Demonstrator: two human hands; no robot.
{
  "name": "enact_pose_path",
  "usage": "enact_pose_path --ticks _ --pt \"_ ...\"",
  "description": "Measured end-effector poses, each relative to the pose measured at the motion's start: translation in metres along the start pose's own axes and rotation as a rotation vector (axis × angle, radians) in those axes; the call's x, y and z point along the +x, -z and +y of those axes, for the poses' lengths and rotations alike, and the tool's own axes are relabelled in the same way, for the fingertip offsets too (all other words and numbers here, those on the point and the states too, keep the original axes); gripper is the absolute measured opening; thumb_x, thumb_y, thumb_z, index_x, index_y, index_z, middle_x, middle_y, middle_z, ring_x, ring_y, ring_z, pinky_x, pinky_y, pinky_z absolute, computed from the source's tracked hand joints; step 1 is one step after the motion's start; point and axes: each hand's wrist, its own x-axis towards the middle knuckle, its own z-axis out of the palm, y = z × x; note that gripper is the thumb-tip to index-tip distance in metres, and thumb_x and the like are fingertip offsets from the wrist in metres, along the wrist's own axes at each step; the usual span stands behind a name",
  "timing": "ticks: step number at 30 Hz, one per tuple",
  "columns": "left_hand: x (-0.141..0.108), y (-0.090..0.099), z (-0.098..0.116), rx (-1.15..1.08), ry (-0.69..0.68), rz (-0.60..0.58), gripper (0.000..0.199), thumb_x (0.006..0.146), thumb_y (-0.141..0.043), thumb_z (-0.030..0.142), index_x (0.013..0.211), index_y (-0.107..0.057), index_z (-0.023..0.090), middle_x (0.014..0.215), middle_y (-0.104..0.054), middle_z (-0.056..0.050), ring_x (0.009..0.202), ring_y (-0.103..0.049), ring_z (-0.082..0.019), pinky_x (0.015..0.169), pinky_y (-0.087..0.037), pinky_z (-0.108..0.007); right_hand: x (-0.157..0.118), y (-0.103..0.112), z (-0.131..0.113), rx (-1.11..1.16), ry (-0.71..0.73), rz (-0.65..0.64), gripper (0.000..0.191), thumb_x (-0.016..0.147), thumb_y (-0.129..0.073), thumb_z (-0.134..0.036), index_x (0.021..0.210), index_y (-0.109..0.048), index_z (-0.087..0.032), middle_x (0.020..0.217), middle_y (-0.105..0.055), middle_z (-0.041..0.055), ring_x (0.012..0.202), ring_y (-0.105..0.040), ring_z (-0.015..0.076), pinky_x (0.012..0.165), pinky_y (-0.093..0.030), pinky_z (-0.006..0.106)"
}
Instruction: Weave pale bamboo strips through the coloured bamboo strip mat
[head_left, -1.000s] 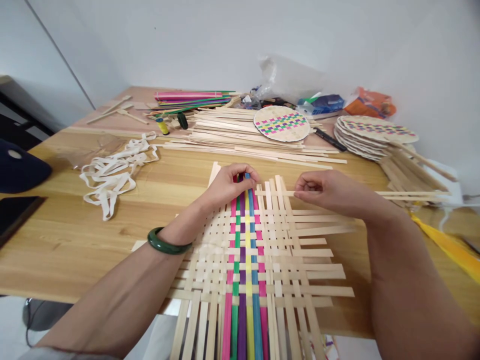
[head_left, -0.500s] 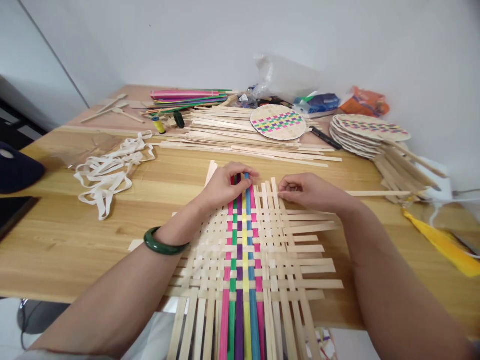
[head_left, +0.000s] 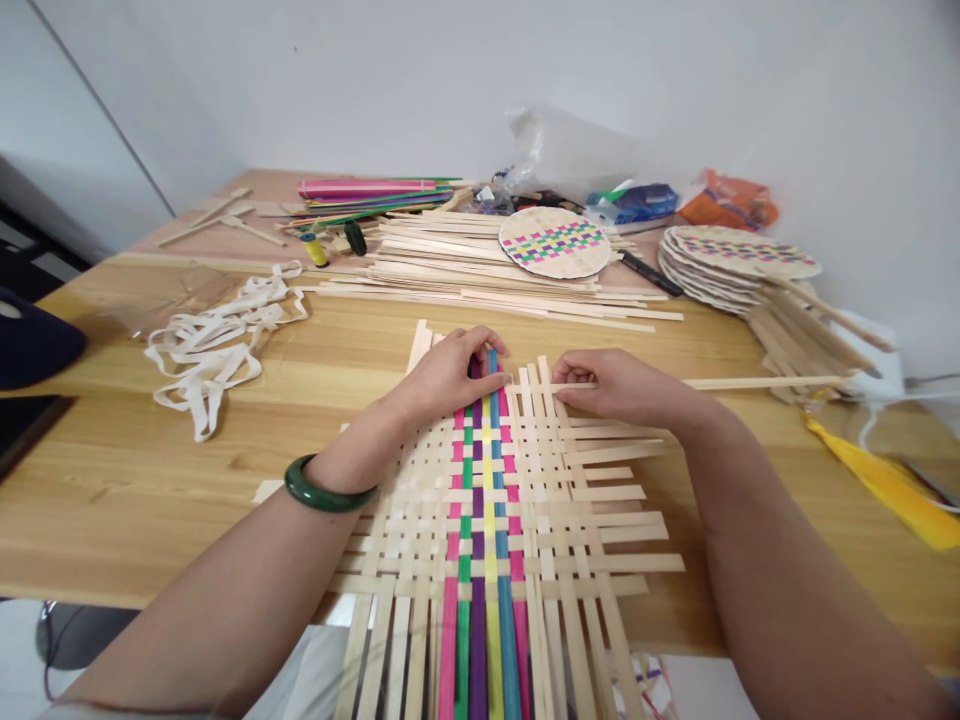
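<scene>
Right hand (head_left: pixel 615 383) sits closer to the woven mat (head_left: pixel 489 505) than a second ago, shifted leftward toward the other hand; left hand (head_left: pixel 444 378) keeps its place at the mat's far end.

Right fingers are pinched together on a narrow pale strip (head_left: pixel 765 383), which runs crosswise: one length trails out past the wrist, the other enters among the pale lengthwise strips. Its inner end is lost near the left thumb.

Left fingers are clamped around the coloured strips (head_left: pixel 478 548) at the top, thumb against the blue and pink side. Green bangle (head_left: pixel 328 499) on that forearm.

Mat lies on the worktop (head_left: pixel 172 525) between the forearms, loose strip ends running past the near edge; pink, green, purple, yellow and blue bands up its middle, pale weave either side.

Beyond: tangled white tape (head_left: pixel 225 332) to the left, pale strip pile (head_left: pixel 442 252) with a round woven disc (head_left: pixel 555 245) on it, stacked discs (head_left: pixel 701 272) farther right.
</scene>
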Motion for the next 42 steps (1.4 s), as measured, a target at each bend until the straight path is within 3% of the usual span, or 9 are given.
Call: enact_pose_path --ticks 5,11,23,26,29,34,38,42 --pt "-0.001 0.0 0.003 -0.12 0.076 -0.016 0.021 0.081 -0.065 0.03 0.096 -0.054 0.019 0.07 -0.063 0.002 0.065 -0.059 -0.015 0.066 -0.043 -0.028 0.0 0.0 0.0 0.029 -0.012 0.004 0.009 0.079 -0.054 -0.027 0.079 -0.06 -0.021 0.077 -0.066 0.0 0.071 -0.057 0.0167 0.065 -0.04 0.027" --pt "-0.001 0.001 0.01 -0.031 0.07 0.03 0.015 0.081 -0.063 0.025 0.091 -0.053 0.021 0.068 -0.063 0.003 0.063 -0.059 -0.015 0.064 -0.041 -0.027 0.0 0.0 0.002 0.037 -0.014 0.004 0.01 0.08 -0.054 -0.029 0.08 -0.061 -0.021 0.078 -0.066 -0.0004 0.072 -0.057 0.0163 0.066 -0.04 0.027" --pt "0.0 0.002 0.001 -0.452 0.231 -0.039 0.025 0.076 -0.071 0.033 0.091 -0.056 0.019 0.062 -0.062 0.004 0.057 -0.056 -0.011 0.055 -0.041 -0.024 -0.001 0.001 0.002 0.039 -0.042 0.005 0.011 0.08 -0.054 -0.029 0.081 -0.061 -0.022 0.078 -0.068 0.0001 0.072 -0.059 0.0163 0.066 -0.044 0.028" --pt "0.0 0.001 0.001 -0.468 0.219 -0.04 0.025 0.076 -0.072 0.032 0.09 -0.056 0.018 0.061 -0.061 0.004 0.055 -0.056 -0.01 0.053 -0.041 -0.022 0.0 0.001 0.003 0.027 -0.033 0.151 0.017 0.08 -0.056 -0.035 0.087 -0.063 -0.021 0.09 -0.07 0.0043 0.082 -0.062 0.0202 0.077 -0.048 0.033" --pt "-0.001 0.001 0.002 -0.466 0.214 -0.038 0.023 0.077 -0.071 0.031 0.087 -0.056 0.018 0.06 -0.061 0.004 0.055 -0.056 -0.01 0.052 -0.041 -0.022 0.002 -0.001 0.001 -0.02 0.098 0.339 0.02 0.082 -0.056 -0.035 0.093 -0.064 -0.021 0.105 -0.069 0.0081 0.102 -0.06 0.025 0.093 -0.045 0.041" --pt "0.0 0.002 0.003 -0.461 0.232 -0.036 0.022 0.076 -0.07 0.03 0.085 -0.054 0.018 0.059 -0.06 0.003 0.055 -0.055 -0.011 0.052 -0.041 -0.022 0.004 -0.01 -0.008 -0.062 0.217 0.212 0.022 0.085 -0.055 -0.031 0.101 -0.066 -0.02 0.108 -0.069 0.0086 0.105 -0.06 0.025 0.096 -0.046 0.043" --pt "0.001 0.002 0.002 -0.476 0.231 -0.043 0.021 0.076 -0.069 0.03 0.084 -0.054 0.018 0.058 -0.061 0.003 0.055 -0.056 -0.012 0.051 -0.04 -0.022 0.006 -0.019 -0.016 -0.134 0.322 0.191 0.025 0.087 -0.054 -0.028 0.106 -0.067 -0.019 0.123 -0.065 0.0109 0.12 -0.055 0.0266 0.104 -0.043 0.044" --pt "0.001 0.001 0.0 -0.485 0.207 -0.031 0.02 0.075 -0.069 0.029 0.084 -0.055 0.018 0.06 -0.062 0.002 0.054 -0.056 -0.011 0.05 -0.039 -0.021 0.006 -0.028 -0.019 -0.148 0.298 0.147 0.038 0.085 -0.054 -0.024 0.123 -0.06 -0.02 0.129 -0.062 0.0106 0.123 -0.053 0.0266 0.106 -0.042 0.046"
